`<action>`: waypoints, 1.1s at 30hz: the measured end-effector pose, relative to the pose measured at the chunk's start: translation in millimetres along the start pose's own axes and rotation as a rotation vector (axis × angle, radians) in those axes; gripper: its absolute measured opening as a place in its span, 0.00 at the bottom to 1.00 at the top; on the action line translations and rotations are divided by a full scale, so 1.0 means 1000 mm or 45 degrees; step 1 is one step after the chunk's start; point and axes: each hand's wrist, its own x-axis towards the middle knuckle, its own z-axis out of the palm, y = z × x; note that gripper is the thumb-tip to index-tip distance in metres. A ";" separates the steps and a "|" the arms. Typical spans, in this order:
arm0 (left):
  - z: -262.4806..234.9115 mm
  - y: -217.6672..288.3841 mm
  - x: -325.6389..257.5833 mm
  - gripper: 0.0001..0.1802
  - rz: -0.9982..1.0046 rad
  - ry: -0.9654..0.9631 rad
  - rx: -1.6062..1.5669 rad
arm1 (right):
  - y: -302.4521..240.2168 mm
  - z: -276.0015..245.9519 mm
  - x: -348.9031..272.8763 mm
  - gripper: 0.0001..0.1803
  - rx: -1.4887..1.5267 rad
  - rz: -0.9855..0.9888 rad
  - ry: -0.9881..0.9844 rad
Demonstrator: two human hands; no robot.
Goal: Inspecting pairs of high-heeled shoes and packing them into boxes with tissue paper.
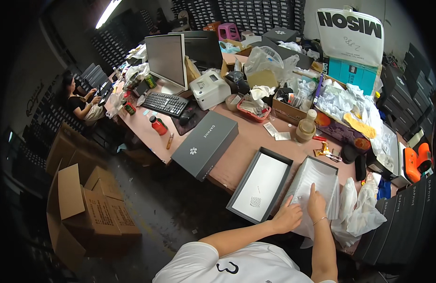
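White tissue paper (308, 178) lies over an open shoe box at the front of the table, the box's dark rim (317, 160) showing at the far end. My left hand (287, 218) rests at the paper's near left part, index finger stretched out. Just to its right, my right hand (317, 203) touches the paper with its index finger extended; its other fingers are partly curled. Neither hand visibly holds anything. A shallow dark grey box lid (260, 186) with a white inside lies to the left. Beyond that sits a closed grey shoe box (206, 144).
Crumpled plastic bags (357, 212) and stacked dark boxes (402, 221) crowd the right side. A glue bottle (306, 127), a keyboard (164, 104), a monitor (166, 59) and a label printer (210, 89) stand farther back. Open cartons (97, 207) are on the floor; another person (81, 101) sits far left.
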 end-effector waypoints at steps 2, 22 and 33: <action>0.002 -0.004 0.000 0.13 -0.003 -0.068 0.077 | -0.005 -0.008 0.002 0.28 0.119 -0.093 0.045; 0.003 0.021 0.052 0.16 0.129 -0.153 0.168 | 0.123 -0.113 -0.086 0.26 0.345 0.181 0.605; -0.032 0.028 0.036 0.39 -0.116 0.127 -0.616 | 0.181 -0.080 -0.088 0.40 1.290 0.649 0.586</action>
